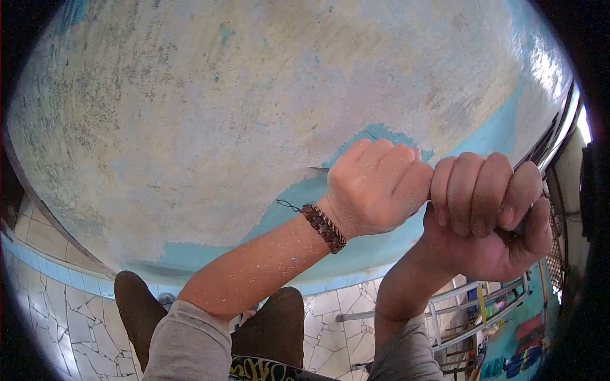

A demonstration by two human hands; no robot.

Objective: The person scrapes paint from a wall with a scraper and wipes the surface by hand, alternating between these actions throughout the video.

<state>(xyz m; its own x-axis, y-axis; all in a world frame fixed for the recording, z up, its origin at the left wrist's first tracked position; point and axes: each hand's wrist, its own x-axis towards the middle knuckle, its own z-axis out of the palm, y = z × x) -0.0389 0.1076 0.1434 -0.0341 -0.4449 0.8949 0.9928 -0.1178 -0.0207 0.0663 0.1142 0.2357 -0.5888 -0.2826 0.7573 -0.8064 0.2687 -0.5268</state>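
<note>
My left hand [378, 187], with a braided brown bracelet [323, 227] at the wrist, is closed in a fist against a large curved surface [210, 120]. The pointed metal tip of a thin-bladed scraper [319, 169] sticks out beside that fist; the rest of it is mostly hidden. Close against the left fist, my right hand [486, 213] is closed too, its fingers curled toward me. Whatever it may hold is hidden. The surface is patchy beige and grey, with light blue paint [295, 203] around and below my left hand. Pale specks dot my left forearm.
My knees [283, 317] are bent below the surface, above a floor of broken white tiles [76, 324]. A blue tiled ledge [70, 276] runs along the base. At the lower right lies a metal ladder [438, 317]. Coloured items [524, 359] are beside it.
</note>
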